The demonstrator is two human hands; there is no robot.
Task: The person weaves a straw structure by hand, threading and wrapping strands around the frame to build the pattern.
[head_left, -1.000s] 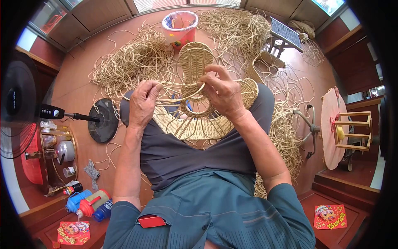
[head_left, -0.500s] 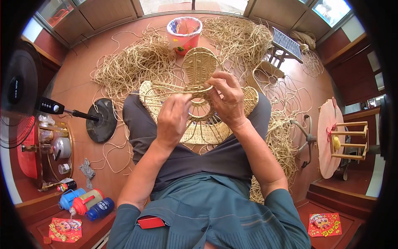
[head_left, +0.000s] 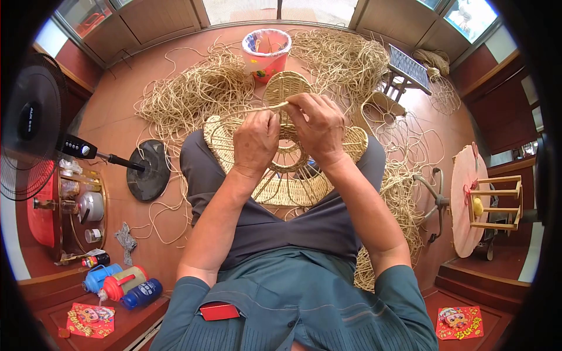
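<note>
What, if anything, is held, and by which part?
The right hand pinches a cord at its visible right end; any hold by the left hand is hidden.

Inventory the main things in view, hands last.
Woven cord piece: one, tan, centre
Tangled cord heaps: several, tan, floor
Lined plastic bin: one, pinkish, top centre
Pedestal fan: one, black, left
Large plastic bottles: three, blue, red, navy, lower left
Printed square cards: two, red, bottom corners
Rectangular stool: one, grey, upper right
Round flat board: one, pinkish, right
Slatted wooden rack: one, tan, right
Left hand: one, bare, centre
Right hand: one, bare, centre
</note>
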